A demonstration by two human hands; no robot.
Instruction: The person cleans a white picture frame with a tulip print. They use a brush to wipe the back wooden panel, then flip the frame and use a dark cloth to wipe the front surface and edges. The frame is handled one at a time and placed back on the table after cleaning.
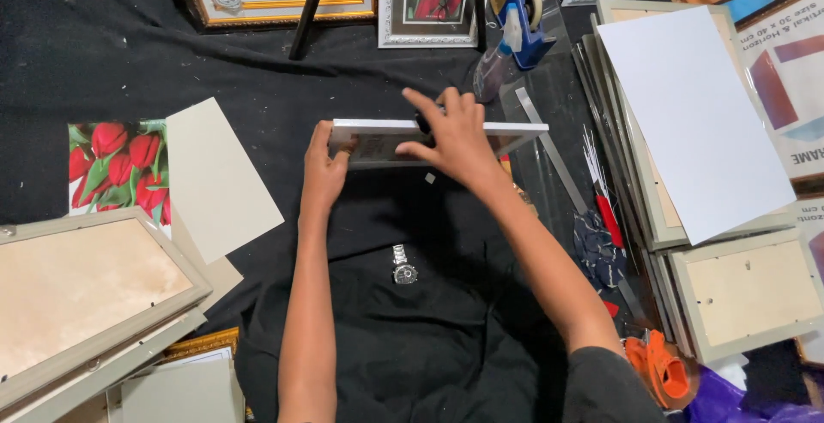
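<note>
A small white picture frame (515, 129) stands tilted on edge on the black cloth in the middle of the view. My left hand (324, 168) grips its left end from below. My right hand (453, 135) lies across the frame's front near the middle, fingers spread over its top edge and over a small dark thing I cannot make out. A wristwatch (404, 266) lies on the black cloth just below the frame, between my forearms.
A tulip print (118, 167) and beige card (219, 178) lie at left, above a large grey frame (103, 324). Stacked frames and a white sheet (691, 118) fill the right. A blue tape dispenser (524, 15), metal ruler (554, 157) and red-handled tool (608, 217) sit nearby.
</note>
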